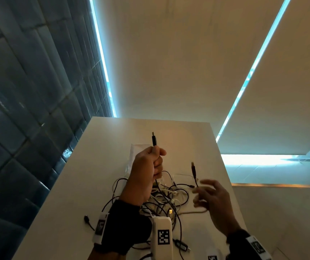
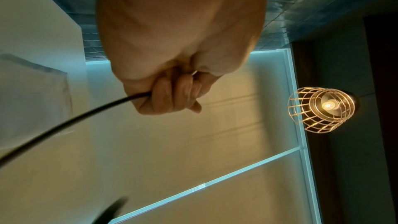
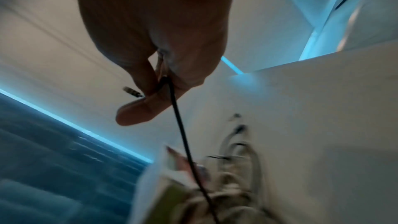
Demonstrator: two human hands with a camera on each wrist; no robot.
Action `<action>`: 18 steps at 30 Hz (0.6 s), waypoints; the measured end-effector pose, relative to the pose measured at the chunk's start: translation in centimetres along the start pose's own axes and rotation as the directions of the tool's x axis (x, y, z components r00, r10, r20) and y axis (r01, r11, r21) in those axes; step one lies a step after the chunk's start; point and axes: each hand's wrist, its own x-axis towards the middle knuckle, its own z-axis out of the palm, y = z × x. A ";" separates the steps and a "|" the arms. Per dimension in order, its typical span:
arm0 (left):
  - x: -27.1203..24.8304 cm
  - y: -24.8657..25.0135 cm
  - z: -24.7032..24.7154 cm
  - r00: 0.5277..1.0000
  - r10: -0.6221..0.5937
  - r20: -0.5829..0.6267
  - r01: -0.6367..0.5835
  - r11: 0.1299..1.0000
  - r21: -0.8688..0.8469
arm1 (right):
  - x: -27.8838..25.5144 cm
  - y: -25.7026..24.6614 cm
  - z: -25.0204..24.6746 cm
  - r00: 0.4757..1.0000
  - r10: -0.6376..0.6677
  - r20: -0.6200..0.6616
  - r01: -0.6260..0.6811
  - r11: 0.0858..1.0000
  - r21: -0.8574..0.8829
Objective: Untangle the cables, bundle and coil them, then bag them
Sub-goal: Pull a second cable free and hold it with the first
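Note:
A tangle of black and white cables (image 1: 166, 201) lies on the white table (image 1: 197, 139). My left hand (image 1: 157, 160) is raised over it and grips a black cable in its fist, the USB plug (image 1: 153, 138) sticking up above the knuckles. From the left wrist, the curled fingers (image 2: 172, 96) close round that cable (image 2: 64, 125). My right hand (image 1: 204, 194), blurred, is to the right of the pile. Thumb and forefinger (image 3: 159, 81) pinch a thin black cable (image 3: 183, 134) just below its small plug (image 1: 193, 168). A clear plastic bag (image 1: 137, 152) lies behind my left hand.
The table's left edge (image 1: 62, 181) runs beside a dark tiled wall, and its far edge meets pale blinds. Loose plug ends lie at the near left (image 1: 86, 219) and near the front (image 1: 182, 244). A caged lamp (image 2: 323, 108) hangs overhead.

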 end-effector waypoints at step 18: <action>-0.1 0.2 1.0 0.962 0.271 -0.040 -0.247 0.922 0.297 | -1.8 -9.0 8.9 0.902 -0.359 0.238 0.375 0.927 -0.024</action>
